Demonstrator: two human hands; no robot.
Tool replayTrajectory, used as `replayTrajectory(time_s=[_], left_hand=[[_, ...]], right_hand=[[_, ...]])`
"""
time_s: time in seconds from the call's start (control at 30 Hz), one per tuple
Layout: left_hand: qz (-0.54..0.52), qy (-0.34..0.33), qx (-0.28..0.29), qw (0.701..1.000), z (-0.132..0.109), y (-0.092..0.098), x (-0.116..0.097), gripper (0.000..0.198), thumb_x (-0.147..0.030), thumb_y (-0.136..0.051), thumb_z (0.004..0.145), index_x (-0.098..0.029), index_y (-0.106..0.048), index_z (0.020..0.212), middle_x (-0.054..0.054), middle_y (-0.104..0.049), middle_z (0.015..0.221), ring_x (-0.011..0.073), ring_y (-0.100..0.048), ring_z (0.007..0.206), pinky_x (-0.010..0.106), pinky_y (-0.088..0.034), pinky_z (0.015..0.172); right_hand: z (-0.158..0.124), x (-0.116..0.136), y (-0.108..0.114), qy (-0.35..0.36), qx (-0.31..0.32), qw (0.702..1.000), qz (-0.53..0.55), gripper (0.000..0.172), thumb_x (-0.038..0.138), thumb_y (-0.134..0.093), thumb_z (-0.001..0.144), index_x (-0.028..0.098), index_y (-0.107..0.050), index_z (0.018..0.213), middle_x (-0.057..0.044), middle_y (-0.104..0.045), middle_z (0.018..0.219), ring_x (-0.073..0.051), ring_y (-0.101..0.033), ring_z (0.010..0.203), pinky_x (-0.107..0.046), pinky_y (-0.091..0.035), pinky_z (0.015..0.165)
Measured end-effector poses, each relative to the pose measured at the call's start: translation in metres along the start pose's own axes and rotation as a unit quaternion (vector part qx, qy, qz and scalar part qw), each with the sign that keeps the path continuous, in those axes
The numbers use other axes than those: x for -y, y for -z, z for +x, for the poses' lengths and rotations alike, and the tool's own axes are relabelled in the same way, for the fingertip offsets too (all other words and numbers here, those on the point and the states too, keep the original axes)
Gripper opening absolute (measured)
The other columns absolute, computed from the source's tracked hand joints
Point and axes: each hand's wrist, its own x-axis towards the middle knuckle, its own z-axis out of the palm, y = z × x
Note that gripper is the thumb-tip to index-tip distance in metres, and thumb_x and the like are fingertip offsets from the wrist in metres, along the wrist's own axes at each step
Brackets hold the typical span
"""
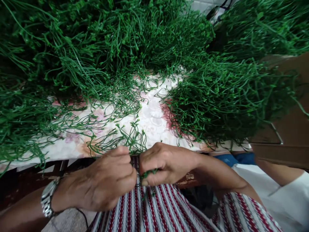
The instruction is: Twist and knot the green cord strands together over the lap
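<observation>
My left hand [113, 178], with a metal watch [48, 195] on its wrist, is closed just in front of the table edge, and whatever is inside it is hidden. Almost touching it, my right hand [164, 164] pinches a green plastic-looking stem [151, 173] between thumb and curled fingers. Thin dark strands show in the narrow gap between both hands. Right behind my knuckles, a few loose green stems [130, 135] with small yellow-green tips lie on the white flowered tablecloth [154, 112].
Large heaps of similar stems [116, 42] cover the back and left of the table. Another pile [222, 96] lies at the right, beside a brown cardboard box [287, 129]. Striped red and white clothing [154, 212] covers my lap. Part of another person, in white clothing [263, 183], appears at lower right.
</observation>
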Motion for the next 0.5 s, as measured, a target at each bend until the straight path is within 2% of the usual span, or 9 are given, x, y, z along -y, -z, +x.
replayTrajectory(time_s=[0.07, 0.17, 0.3, 0.4, 0.5], left_hand=[[0.016, 0.042, -0.033, 0.998, 0.007, 0.001, 0.006, 0.022, 0.003, -0.039, 0.07, -0.016, -0.049, 0.066, -0.001, -0.039, 0.06, 0.0133, -0.035, 0.061, 0.034, -0.038, 0.074], [0.052, 0.097, -0.091, 0.99, 0.016, 0.001, 0.012, 0.023, 0.002, -0.041, 0.077, -0.016, -0.048, 0.064, -0.001, -0.04, 0.062, 0.0129, -0.036, 0.063, 0.034, -0.038, 0.073], [0.101, 0.131, -0.104, 0.981, 0.021, -0.003, 0.013, 0.019, -0.005, -0.045, 0.081, -0.016, -0.049, 0.067, 0.001, -0.048, 0.067, 0.0139, -0.042, 0.068, 0.037, -0.038, 0.079], [0.115, 0.126, -0.092, 0.981, 0.019, -0.006, 0.012, 0.021, -0.003, -0.044, 0.079, -0.017, -0.046, 0.064, -0.001, -0.043, 0.061, 0.0133, -0.036, 0.062, 0.034, -0.037, 0.072], [0.083, 0.104, -0.069, 0.989, 0.014, -0.007, 0.013, 0.024, -0.002, -0.042, 0.078, -0.018, -0.041, 0.06, -0.002, -0.038, 0.058, 0.0128, -0.032, 0.057, 0.031, -0.032, 0.062]], right_hand=[[0.002, -0.003, 0.004, -0.031, -0.04, 0.999, 0.014, 0.022, 0.029, -0.054, 0.088, 0.011, -0.059, 0.077, -0.001, -0.053, 0.066, -0.006, -0.047, 0.061, -0.016, -0.039, 0.058], [0.004, -0.008, 0.007, -0.052, -0.111, 0.992, -0.009, 0.021, 0.031, -0.058, 0.085, 0.01, -0.059, 0.082, 0.0, -0.055, 0.069, -0.005, -0.048, 0.061, -0.016, -0.038, 0.058], [0.006, -0.012, 0.005, -0.061, -0.17, 0.983, -0.039, 0.021, 0.031, -0.061, 0.083, 0.011, -0.056, 0.078, 0.001, -0.054, 0.067, -0.005, -0.048, 0.061, -0.016, -0.037, 0.058], [0.006, -0.013, 0.004, -0.061, -0.175, 0.982, -0.032, 0.024, 0.032, -0.063, 0.081, 0.011, -0.055, 0.073, 0.002, -0.051, 0.065, -0.005, -0.046, 0.061, -0.016, -0.035, 0.057], [0.007, -0.017, 0.002, -0.061, -0.138, 0.987, 0.053, 0.027, 0.034, -0.066, 0.079, 0.011, -0.055, 0.069, 0.003, -0.049, 0.063, -0.005, -0.045, 0.059, -0.017, -0.035, 0.056]])
